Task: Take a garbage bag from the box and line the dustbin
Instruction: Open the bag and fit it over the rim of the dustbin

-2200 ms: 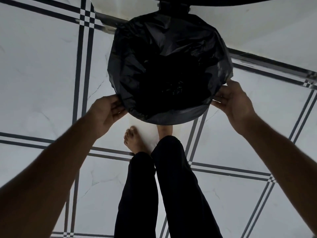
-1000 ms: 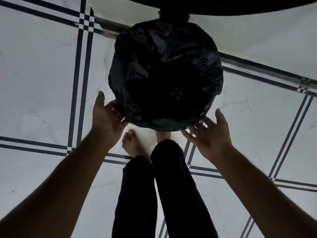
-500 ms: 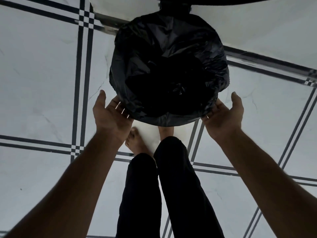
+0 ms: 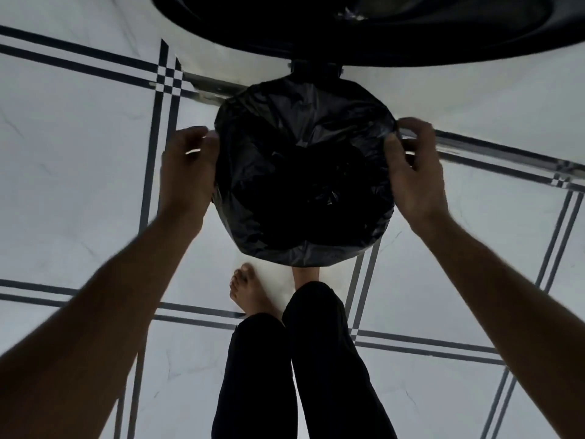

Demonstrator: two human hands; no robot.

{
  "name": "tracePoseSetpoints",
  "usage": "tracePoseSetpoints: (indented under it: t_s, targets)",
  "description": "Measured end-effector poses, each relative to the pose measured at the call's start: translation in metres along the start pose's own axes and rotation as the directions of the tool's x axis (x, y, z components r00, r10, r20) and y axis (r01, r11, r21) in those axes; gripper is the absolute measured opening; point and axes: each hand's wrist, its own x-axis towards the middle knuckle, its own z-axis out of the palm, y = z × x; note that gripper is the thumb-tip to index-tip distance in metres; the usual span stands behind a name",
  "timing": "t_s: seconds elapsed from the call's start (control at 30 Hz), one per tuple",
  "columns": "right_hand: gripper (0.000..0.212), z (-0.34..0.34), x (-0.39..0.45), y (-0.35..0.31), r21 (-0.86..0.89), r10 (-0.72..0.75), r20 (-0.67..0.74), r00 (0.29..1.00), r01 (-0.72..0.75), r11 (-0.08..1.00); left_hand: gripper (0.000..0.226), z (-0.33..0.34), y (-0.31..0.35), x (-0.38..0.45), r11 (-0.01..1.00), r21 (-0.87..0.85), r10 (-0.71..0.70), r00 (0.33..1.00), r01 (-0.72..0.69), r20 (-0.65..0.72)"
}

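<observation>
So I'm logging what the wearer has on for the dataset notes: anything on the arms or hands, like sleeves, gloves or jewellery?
Both forearms are bare as far as the frame shows, with no sleeves in view. The left hand and right hand wear no gloves. No watch or bracelet shows at either wrist; motion blur hides any rings.

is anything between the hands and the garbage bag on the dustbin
Nothing visible does. The left hand is at the left edge of the garbage bag, and the right hand pinches its right edge. The bag is draped over the dustbin's mouth, hiding the bin itself; the lid stands open above.
</observation>
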Motion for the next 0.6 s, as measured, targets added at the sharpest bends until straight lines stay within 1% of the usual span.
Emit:
tracePoseSetpoints:
  t_s: [0.03,0.07,0.1,0.13,0.17,0.2,0.23,0.27,0.3,0.33,0.37,0.4,0.47,0.5,0.53,0.57,0.6]
  targets:
    - [0.022,0.001,0.010,-0.003,-0.017,-0.010,0.047,0.999,0.011,1.000,0.036,0.001,0.009,0.004,1.000,0.021,0.011,0.998,-0.012,0.055]
    - [0.018,0.002,0.020,-0.004,-0.005,0.004,0.048,0.999,-0.004,1.000,0.035,0.006,0.018,0.011,0.998,0.066,0.009,0.994,-0.016,0.109]
    - [0.013,0.001,0.031,-0.003,0.058,0.061,0.034,0.998,-0.063,0.996,0.035,0.009,0.027,0.014,0.997,0.078,-0.005,0.984,-0.009,0.177]
    - [0.011,-0.002,0.039,-0.002,0.165,0.142,0.060,0.988,-0.150,0.975,0.035,0.010,0.033,0.017,0.996,0.093,-0.011,0.980,-0.008,0.198]
    - [0.014,-0.005,0.045,-0.002,0.280,0.199,0.126,0.972,-0.228,0.933,0.038,0.011,0.036,0.022,0.997,0.079,-0.032,0.979,0.016,0.204]
    - [0.020,-0.007,0.049,-0.004,0.364,0.222,0.207,0.953,-0.286,0.886,0.043,0.009,0.037,0.027,0.996,0.066,-0.074,0.975,0.061,0.208]
    - [0.024,-0.009,0.052,-0.005,0.400,0.229,0.266,0.936,-0.324,0.858,0.046,0.008,0.038,0.032,0.989,0.053,-0.145,0.963,0.137,0.226]
    - [0.026,-0.010,0.054,-0.007,0.387,0.240,0.293,0.926,-0.344,0.856,0.046,0.007,0.041,0.035,0.980,0.046,-0.197,0.951,0.192,0.236]
    - [0.024,-0.010,0.057,-0.009,0.343,0.263,0.282,0.923,-0.353,0.870,0.048,0.009,0.043,0.038,0.975,0.034,-0.220,0.948,0.219,0.229]
    - [0.020,-0.009,0.059,-0.011,0.282,0.292,0.233,0.927,-0.352,0.893,0.049,0.012,0.044,0.037,0.972,0.066,-0.234,0.948,0.224,0.217]
    - [0.015,-0.008,0.062,-0.013,0.217,0.304,0.152,0.940,-0.332,0.918,0.049,0.016,0.043,0.037,0.973,0.105,-0.225,0.955,0.207,0.192]
    - [0.017,-0.007,0.066,-0.014,0.135,0.283,0.053,0.958,-0.288,0.948,0.044,0.018,0.044,0.037,0.976,0.134,-0.195,0.966,0.174,0.169]
    - [0.027,0.000,0.068,-0.022,-0.050,0.149,-0.110,0.983,-0.155,0.987,0.034,0.021,0.042,0.040,0.988,0.137,-0.088,0.981,0.064,0.175]
    - [0.030,0.005,0.065,-0.031,-0.114,0.070,-0.136,0.988,-0.085,0.990,0.030,0.021,0.043,0.040,0.991,0.135,-0.007,0.986,-0.015,0.164]
    - [0.030,0.012,0.061,-0.040,-0.159,-0.003,-0.110,0.994,-0.015,0.987,0.024,0.020,0.043,0.038,0.988,0.140,0.045,0.988,-0.066,0.148]
    - [0.029,0.019,0.059,-0.047,-0.195,-0.067,-0.042,0.997,0.058,0.979,0.020,0.021,0.044,0.034,0.983,0.154,0.073,0.983,-0.099,0.167]
    - [0.029,0.026,0.058,-0.052,-0.236,-0.120,0.045,0.992,0.127,0.963,0.022,0.023,0.043,0.039,0.982,0.138,0.099,0.977,-0.126,0.190]
